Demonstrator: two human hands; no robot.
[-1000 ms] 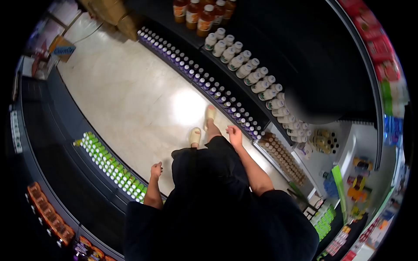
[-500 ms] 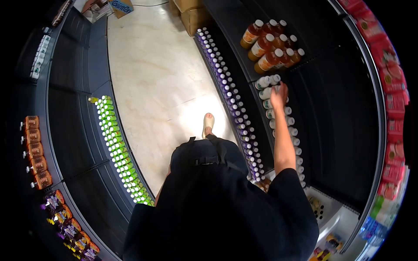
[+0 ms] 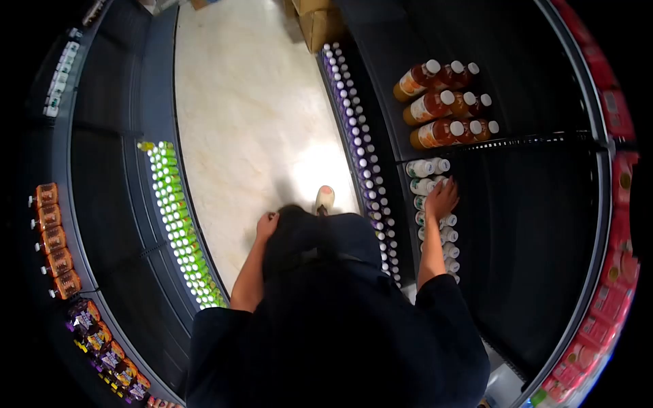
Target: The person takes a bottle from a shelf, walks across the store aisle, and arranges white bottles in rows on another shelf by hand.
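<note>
On the right-hand shelf my right hand [image 3: 442,198] rests over the rows of white bottles [image 3: 423,168], its fingers spread across their caps. Whether it grips one of them cannot be made out. Behind the white bottles stand several large bottles of orange-brown drink [image 3: 430,109] with white caps. My left hand [image 3: 267,224] hangs beside my left thigh over the floor, with its fingers curled in; anything inside them is hidden.
Purple bottles [image 3: 354,136] line the low shelf on the right. Green bottles [image 3: 178,217] fill a low shelf on the left, with orange-brown packs [image 3: 53,239] farther out. Cardboard boxes [image 3: 323,27] stand at the aisle's far end. Pink packs [image 3: 615,285] line the far right.
The view has shifted along the shelf. My right hand went from beside my body to the white bottles and stays over them, fingers now more spread. My left hand has come back into view.
</note>
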